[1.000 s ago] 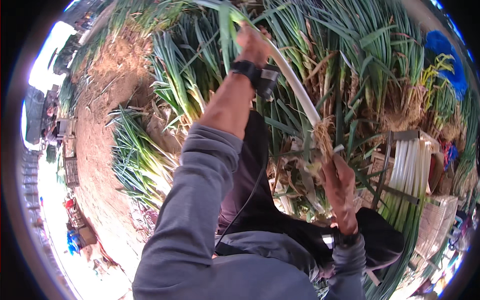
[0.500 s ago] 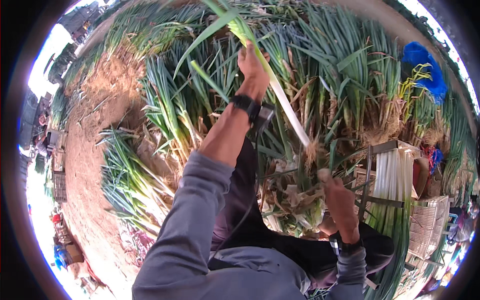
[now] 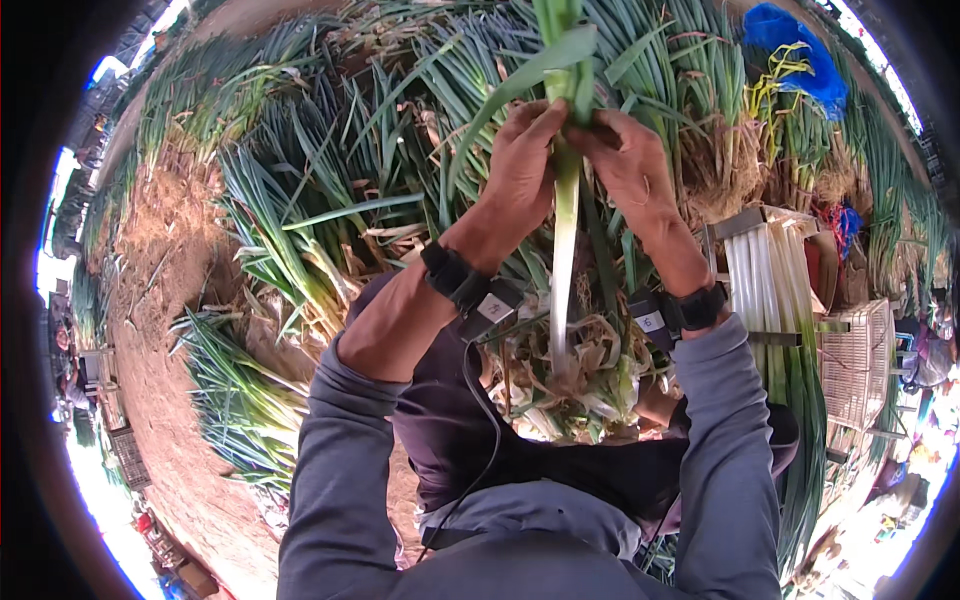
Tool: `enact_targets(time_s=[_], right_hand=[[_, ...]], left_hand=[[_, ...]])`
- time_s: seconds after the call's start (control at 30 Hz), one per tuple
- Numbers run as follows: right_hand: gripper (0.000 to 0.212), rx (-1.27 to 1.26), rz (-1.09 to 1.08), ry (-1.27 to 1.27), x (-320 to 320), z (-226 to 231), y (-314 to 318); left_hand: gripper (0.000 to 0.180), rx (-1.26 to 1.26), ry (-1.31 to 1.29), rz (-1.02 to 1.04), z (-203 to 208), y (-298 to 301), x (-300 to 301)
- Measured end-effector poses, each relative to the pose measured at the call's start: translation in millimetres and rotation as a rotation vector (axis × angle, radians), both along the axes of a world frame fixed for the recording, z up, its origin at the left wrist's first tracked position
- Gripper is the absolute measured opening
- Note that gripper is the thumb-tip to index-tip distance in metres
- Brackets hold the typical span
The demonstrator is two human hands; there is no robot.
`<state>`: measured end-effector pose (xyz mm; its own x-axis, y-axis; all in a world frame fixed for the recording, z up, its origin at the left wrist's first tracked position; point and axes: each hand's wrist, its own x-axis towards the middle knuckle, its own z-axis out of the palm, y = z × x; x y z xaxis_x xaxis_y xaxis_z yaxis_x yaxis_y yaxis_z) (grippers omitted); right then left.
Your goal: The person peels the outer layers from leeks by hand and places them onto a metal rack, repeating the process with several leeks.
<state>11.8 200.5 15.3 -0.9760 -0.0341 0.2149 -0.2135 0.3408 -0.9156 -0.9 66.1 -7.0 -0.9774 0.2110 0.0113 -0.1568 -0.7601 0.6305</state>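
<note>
A long green onion [image 3: 565,250] hangs upright between my hands, leafy top up and the white stalk with its root end pointing down toward my lap. My left hand [image 3: 525,150] is closed around the stalk where the green leaves begin. My right hand [image 3: 630,165] is at the same height, with thumb and fingers pinched on a leaf of the onion; the fingertips are partly hidden. Beneath the root end lies a heap of peeled leaves and skins [image 3: 590,400] between my legs.
Rows of bundled green onions [image 3: 340,150] stand ahead and to the left. At right, cleaned white stalks [image 3: 765,265] rest in a metal-framed rack, beside a pale plastic crate [image 3: 858,360]. A blue plastic sheet [image 3: 800,50] lies far right. Bare soil [image 3: 150,330] stretches along the left.
My right hand has risen from low by my knee to the onion's leaves and pinches there. The onion has swung from slanting to nearly vertical, with my left hand still around it.
</note>
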Motion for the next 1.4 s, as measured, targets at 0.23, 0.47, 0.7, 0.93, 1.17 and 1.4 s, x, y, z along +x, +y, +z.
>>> enact_targets(time_s=[0.23, 0.47, 0.7, 0.93, 1.17, 1.4], right_hand=[[0.034, -0.075, 0.11, -0.02, 11, -2, 26], [0.036, 0.029, 0.084, -0.1, 36, 16, 16], [0.026, -0.179, -0.058, -0.082, 87, -39, 28], [0.038, 0.997, 0.29, -0.618, 165, -178, 95], [0.021, 0.343, -0.044, 0.137, 96, -74, 8], [0.025, 0.449, -0.161, 0.294, 45, -64, -28]], left_hand=[[0.031, -0.006, 0.188, -0.149, -5, 4, 3], [0.028, -0.131, 0.191, -0.036, -15, 9, -7], [0.023, -0.18, 0.202, 0.234, -33, -33, -50], [0.015, -0.057, 0.174, 0.261, -12, -55, -48], [0.032, -0.126, 0.225, 0.251, -19, -54, -38], [0.029, -0.176, 0.157, 0.02, -13, -35, -36]])
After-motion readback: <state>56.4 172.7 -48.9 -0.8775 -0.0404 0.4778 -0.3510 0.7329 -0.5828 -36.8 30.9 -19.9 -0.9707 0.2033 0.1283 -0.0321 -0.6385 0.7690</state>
